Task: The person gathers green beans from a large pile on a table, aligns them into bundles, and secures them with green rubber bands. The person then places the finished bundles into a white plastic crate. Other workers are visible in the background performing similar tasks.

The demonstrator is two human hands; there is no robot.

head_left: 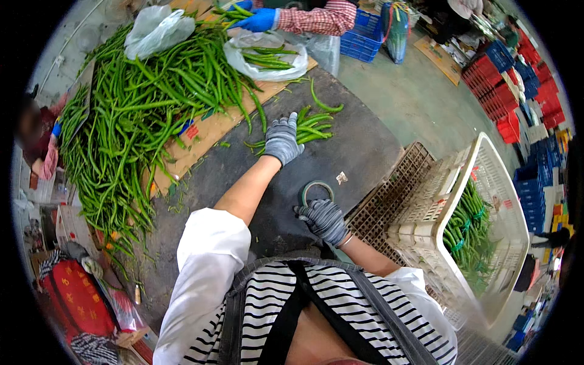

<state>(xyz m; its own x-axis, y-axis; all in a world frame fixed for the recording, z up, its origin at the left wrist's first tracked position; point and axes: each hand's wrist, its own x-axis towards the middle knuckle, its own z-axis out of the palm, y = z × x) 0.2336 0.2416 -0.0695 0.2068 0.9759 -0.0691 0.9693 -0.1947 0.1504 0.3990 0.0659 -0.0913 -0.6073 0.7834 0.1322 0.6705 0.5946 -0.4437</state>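
My left hand (284,140), in a grey striped glove, lies over a small bunch of long green peppers (315,127) on the dark tabletop (365,137). Its palm and fingers cover part of the bunch, so whether it grips them is hard to see. One curved pepper (325,101) lies just beyond. My right hand (323,221), gloved alike, rests by a roll of tape (318,185) near the table's front; its fingertips are at the roll's near edge, and whether they hold it cannot be told. A large heap of green peppers (150,100) covers the left side, partly on cardboard (219,132).
A white plastic crate (410,232) at the right holds tied pepper bundles (467,228), beside a brown crate (388,187). Across the table, a co-worker's blue-gloved hands (255,20) hold peppers above a plastic bag (269,59). Another person stands far left. Blue crates (362,36) stand beyond.
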